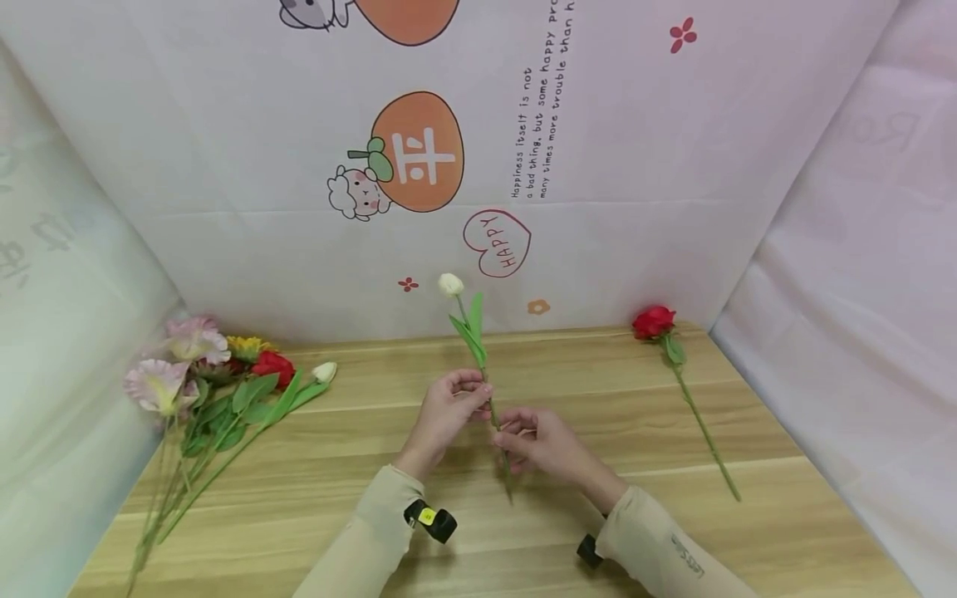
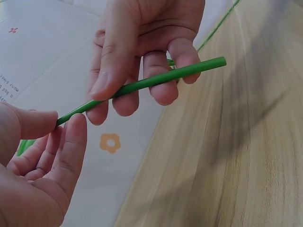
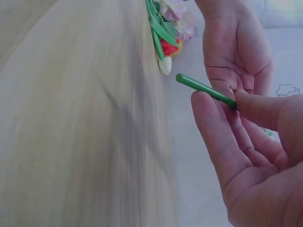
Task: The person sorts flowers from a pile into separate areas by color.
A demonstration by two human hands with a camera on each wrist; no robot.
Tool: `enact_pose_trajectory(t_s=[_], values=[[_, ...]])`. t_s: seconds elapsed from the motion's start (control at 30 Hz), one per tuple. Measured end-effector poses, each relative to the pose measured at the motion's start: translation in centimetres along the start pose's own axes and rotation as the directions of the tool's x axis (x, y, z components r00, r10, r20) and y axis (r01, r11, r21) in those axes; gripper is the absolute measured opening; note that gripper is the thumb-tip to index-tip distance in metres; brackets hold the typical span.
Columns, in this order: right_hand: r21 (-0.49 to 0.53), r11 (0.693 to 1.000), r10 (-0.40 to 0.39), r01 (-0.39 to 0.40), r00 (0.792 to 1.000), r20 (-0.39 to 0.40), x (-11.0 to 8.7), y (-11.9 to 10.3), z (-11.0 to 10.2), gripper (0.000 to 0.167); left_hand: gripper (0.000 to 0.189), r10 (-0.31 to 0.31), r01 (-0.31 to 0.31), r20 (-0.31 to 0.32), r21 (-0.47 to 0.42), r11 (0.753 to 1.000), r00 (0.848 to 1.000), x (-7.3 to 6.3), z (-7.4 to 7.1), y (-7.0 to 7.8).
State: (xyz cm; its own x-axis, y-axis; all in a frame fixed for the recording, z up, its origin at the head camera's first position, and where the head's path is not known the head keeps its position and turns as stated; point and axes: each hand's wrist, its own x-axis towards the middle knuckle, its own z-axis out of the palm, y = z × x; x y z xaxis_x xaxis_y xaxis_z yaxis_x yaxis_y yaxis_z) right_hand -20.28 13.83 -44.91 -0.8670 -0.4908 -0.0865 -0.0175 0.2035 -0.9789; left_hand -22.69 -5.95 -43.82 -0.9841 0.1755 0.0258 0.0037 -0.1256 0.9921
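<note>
Tulip (image 1: pixel 468 335): above the table (image 1: pixel 583 378), held in both hands, tilted with its white bloom (image 1: pixel 451 285) away from the person.
Weight: likely very light, hardly any effort to carry.
Stem (image 2: pixel 203 67): thin, smooth, plastic-looking — probably springy-stiff and apt to roll under the fingertips.
Leaves (image 1: pixel 476 316): likely soft and easily bent; the bloom might dent if squeezed.
Best hold: the bare stem, below the leaves.
Left hand (image 1: pixel 452 403): thumb and fingers pinch the stem just below the leaves.
Right hand (image 1: pixel 542 444): pinches it lower down — stem between thumb and fingers, its blunt end jutting free past them.
</note>
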Motion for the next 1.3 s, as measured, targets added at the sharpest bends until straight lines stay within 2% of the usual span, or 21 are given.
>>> enact_pose_trajectory(t_s=[0.17,0.37,0.67,0.9,1.13,1.3], values=[[0.000,1.000,0.001,-0.001,1.000,-0.014,-0.5,0.4,-0.6,0.044,0.037,0.011,-0.013,0.033,0.062,0.998,0.999,-0.1,-0.1,-0.1],[-0.011,1.000,0.016,-0.016,0.999,-0.037,-1.3,1.0,-2.1,0.047,0.031,0.005,-0.007,0.018,0.121,0.993,1.000,-0.5,-1.1,0.0],[-0.015,0.998,0.055,-0.056,0.995,-0.079,-3.0,2.1,-5.0,0.050,0.024,0.011,-0.014,0.015,0.222,0.975,1.000,-1.3,-3.5,0.3],[-0.020,0.996,0.079,-0.082,0.991,-0.106,-4.2,2.8,-7.2,0.050,0.023,0.023,-0.017,-0.020,0.251,0.968,1.000,-2.0,-5.4,0.7],[-0.015,0.991,0.129,-0.133,0.981,-0.146,-5.4,3.4,-9.1,0.050,0.022,-0.001,0.012,-0.043,0.271,0.963,0.999,-2.8,-6.7,1.4],[-0.024,0.988,0.147,-0.154,0.973,-0.181,-6.0,4.0,-10.1,0.050,0.022,0.015,0.002,-0.049,0.316,0.949,0.999,-3.6,-8.0,1.9]])
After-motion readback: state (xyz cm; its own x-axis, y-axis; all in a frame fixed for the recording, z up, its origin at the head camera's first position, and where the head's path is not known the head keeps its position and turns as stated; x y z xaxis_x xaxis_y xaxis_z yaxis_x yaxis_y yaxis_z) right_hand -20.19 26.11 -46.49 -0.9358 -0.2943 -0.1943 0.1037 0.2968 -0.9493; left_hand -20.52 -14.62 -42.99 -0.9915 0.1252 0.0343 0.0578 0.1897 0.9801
